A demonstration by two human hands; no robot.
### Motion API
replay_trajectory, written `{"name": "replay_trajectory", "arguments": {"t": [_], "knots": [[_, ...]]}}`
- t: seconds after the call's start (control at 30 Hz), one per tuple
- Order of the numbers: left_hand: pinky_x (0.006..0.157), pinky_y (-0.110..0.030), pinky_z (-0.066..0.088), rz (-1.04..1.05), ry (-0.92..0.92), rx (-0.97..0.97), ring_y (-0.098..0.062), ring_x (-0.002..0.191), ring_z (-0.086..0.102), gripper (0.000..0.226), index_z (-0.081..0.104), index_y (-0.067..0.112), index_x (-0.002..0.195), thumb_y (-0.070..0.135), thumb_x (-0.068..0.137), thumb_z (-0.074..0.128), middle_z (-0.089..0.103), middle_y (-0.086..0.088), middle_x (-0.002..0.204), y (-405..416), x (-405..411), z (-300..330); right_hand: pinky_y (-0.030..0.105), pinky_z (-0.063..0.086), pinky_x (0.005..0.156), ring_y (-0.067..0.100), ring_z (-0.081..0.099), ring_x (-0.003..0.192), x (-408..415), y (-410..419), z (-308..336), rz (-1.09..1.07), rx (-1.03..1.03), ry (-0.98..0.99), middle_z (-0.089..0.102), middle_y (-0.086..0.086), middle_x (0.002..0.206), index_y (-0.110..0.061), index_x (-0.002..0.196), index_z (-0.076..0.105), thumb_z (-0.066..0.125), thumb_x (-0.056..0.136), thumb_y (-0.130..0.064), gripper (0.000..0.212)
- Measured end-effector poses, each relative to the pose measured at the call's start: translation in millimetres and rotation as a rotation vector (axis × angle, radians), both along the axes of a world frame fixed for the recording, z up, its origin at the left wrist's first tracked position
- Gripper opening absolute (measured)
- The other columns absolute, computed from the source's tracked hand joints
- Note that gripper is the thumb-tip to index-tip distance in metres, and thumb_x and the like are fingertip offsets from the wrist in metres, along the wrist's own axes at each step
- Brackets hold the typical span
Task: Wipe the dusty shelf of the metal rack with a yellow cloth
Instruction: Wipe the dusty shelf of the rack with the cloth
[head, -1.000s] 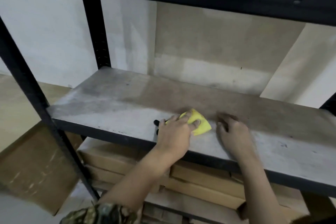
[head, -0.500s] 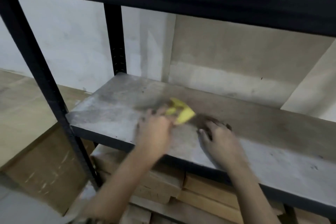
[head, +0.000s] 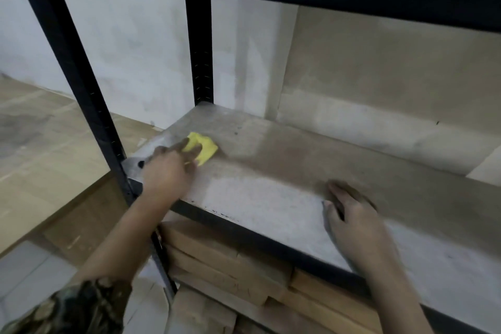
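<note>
The yellow cloth lies folded on the dusty shelf near its left end, toward the ten o'clock part of the board and close to the rear upright. The left hand presses on it from the five o'clock side, its fingers stretched nearly straight over the cloth's near edge; the blur leaves it unclear whether the thumb grips anything. The board shows pale grey dust along the front strip and left corner, with a browner band running across the middle toward three o'clock. The right hand rests palm down on the shelf well apart from the cloth, at its four o'clock, fingers spread flat and holding nothing. A camouflage sleeve covers the left upper arm at seven o'clock. The black metal rack frames the shelf with a front post at nine o'clock, a rear post at twelve and a dark upper shelf overhead. Stacked cardboard boxes sit under the shelf at six o'clock, and a pale wall stands behind.
</note>
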State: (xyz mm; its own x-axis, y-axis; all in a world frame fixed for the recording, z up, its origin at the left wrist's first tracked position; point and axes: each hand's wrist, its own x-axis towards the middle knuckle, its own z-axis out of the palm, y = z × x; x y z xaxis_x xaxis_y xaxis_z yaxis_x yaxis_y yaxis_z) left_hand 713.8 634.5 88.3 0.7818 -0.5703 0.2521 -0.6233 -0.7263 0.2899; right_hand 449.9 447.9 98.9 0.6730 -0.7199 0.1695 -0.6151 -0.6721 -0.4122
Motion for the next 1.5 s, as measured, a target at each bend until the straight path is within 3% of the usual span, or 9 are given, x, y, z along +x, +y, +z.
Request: {"name": "replay_trajectory", "arguments": {"t": [0.3,0.4,0.5,0.6,0.77,1.03,1.2,1.33,1.5], "knots": [[0.099,-0.034,0.037,0.135,0.159,-0.218,-0.034,0.123,0.048,0.037,0.058,0.017,0.126,0.014,0.090,0.048,0.050,-0.012,0.139,-1.9,67.7,35.6,0.044,0.036,0.107,0.022,0.042,0.129,1.2,-0.9,-0.2,-0.013,0.020,0.001,0.049,0.002,0.140,-0.019,0.135,0.046,0.042,0.094,-0.035,0.044],[0.093,-0.027,0.043,-0.112,0.060,-0.387,-0.019,0.114,0.056,0.029,0.069,0.012,0.108,0.005,0.086,0.053,0.054,-0.003,0.135,-12.2,12.8,42.2,0.045,0.037,0.106,0.023,0.045,0.127,3.0,0.4,-0.2,-0.021,0.011,-0.011,0.051,0.003,0.137,-0.018,0.133,0.049,0.044,0.093,-0.034,0.043],[0.102,-0.041,0.040,-0.390,0.070,-0.121,-0.029,0.121,0.049,0.036,0.060,0.027,0.122,0.015,0.090,0.049,0.047,0.000,0.141,-34.7,-65.3,23.5,0.045,0.038,0.105,0.025,0.046,0.125,5.0,0.8,0.2,-0.029,-0.007,-0.009,0.053,0.005,0.135,-0.018,0.130,0.052,0.047,0.092,-0.033,0.041],[0.107,-0.068,0.005,-0.489,0.027,0.214,-0.024,0.140,0.013,0.044,0.026,0.049,0.139,0.036,0.098,0.033,0.015,0.016,0.155,-47.4,-98.7,6.3,0.044,0.039,0.105,0.027,0.047,0.123,4.8,1.3,-0.3,-0.029,-0.007,-0.021,0.055,0.006,0.133,-0.017,0.127,0.054,0.049,0.091,-0.031,0.039],[0.104,-0.063,0.023,-0.491,0.115,0.162,-0.018,0.141,0.019,0.038,0.037,0.051,0.133,0.038,0.097,0.037,0.020,0.022,0.152,-51.2,-75.0,14.1,0.045,0.038,0.105,0.025,0.048,0.124,4.9,0.6,-0.8,-0.010,-0.002,-0.028,0.055,0.006,0.133,-0.016,0.127,0.054,0.049,0.091,-0.030,0.039],[0.099,-0.046,0.040,-0.024,0.108,0.038,-0.031,0.128,0.038,0.034,0.054,0.041,0.125,0.029,0.095,0.044,0.041,0.014,0.144,-30.4,17.7,10.3,0.042,0.037,0.108,0.020,0.045,0.128,1.7,-1.2,-1.9,0.031,-0.006,-0.056,0.053,0.002,0.136,-0.017,0.129,0.053,0.050,0.091,-0.031,0.040],[0.091,-0.045,0.041,0.240,0.064,-0.099,-0.042,0.113,0.050,0.036,0.051,0.002,0.127,0.007,0.092,0.043,0.055,-0.027,0.122,-24.5,48.0,21.5,0.042,0.038,0.107,0.021,0.045,0.127,1.1,-1.7,-1.4,0.017,-0.014,-0.056,0.054,0.001,0.135,-0.018,0.128,0.054,0.050,0.091,-0.032,0.040],[0.092,-0.029,0.049,-0.176,0.225,-0.475,-0.014,0.108,0.061,0.038,0.060,0.006,0.121,-0.005,0.087,0.048,0.062,-0.006,0.119,-59.1,-10.0,29.5,0.043,0.039,0.104,0.022,0.046,0.125,3.5,-0.6,0.3,-0.013,0.003,-0.049,0.055,0.001,0.133,-0.019,0.128,0.053,0.049,0.091,-0.034,0.041],[0.103,-0.050,0.032,-0.560,0.049,0.054,-0.034,0.126,0.036,0.032,0.057,0.035,0.123,0.035,0.094,0.045,0.044,0.001,0.144,-104.1,-89.4,3.5,0.043,0.038,0.105,0.023,0.045,0.125,4.3,-0.1,1.8,-0.028,0.010,-0.034,0.054,0.002,0.133,-0.021,0.128,0.054,0.049,0.090,-0.032,0.040]]}}
